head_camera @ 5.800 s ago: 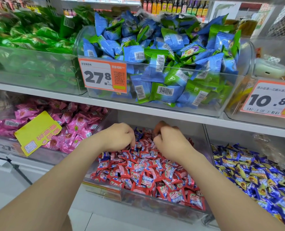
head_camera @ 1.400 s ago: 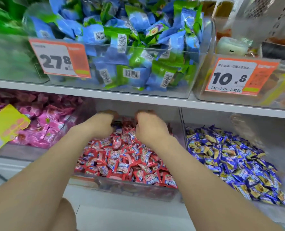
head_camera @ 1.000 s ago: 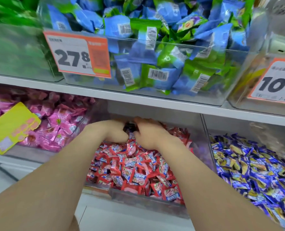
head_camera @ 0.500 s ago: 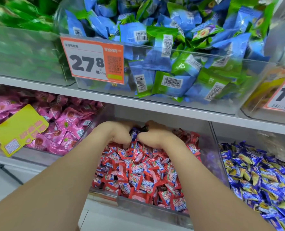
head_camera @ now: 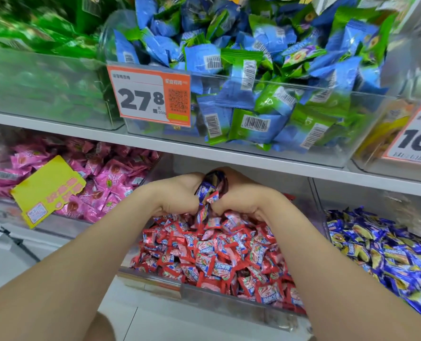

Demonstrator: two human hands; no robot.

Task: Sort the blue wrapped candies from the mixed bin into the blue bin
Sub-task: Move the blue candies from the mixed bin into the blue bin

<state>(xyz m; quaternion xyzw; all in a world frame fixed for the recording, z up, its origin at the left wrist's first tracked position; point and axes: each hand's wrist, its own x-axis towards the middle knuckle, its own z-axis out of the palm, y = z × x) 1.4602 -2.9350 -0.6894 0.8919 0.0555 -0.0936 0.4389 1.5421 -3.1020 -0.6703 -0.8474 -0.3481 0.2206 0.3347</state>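
Note:
Both my hands are at the back of the clear mixed bin (head_camera: pixel 204 295), which is heaped with red wrapped candies (head_camera: pixel 217 257). My left hand (head_camera: pixel 177 195) and my right hand (head_camera: pixel 244 195) press together, fingers curled. Between them sticks up a small bunch of blue wrapped candies (head_camera: pixel 208 187), with one or two red ones mixed in. The bin of blue wrapped candies (head_camera: pixel 386 257) stands directly to the right on the same shelf, apart from my hands.
A bin of pink candies (head_camera: pixel 101 178) with a yellow tag (head_camera: pixel 48 190) sits to the left. The shelf above (head_camera: pixel 229 153) overhangs my hands and carries bins of green packets (head_camera: pixel 44 70) and blue-green packets (head_camera: pixel 253 89) with an orange price label (head_camera: pixel 150 94).
My hands have come together at the back of the bin and lifted slightly, and blue candies now show between them. The camera has moved closer and a little to the right.

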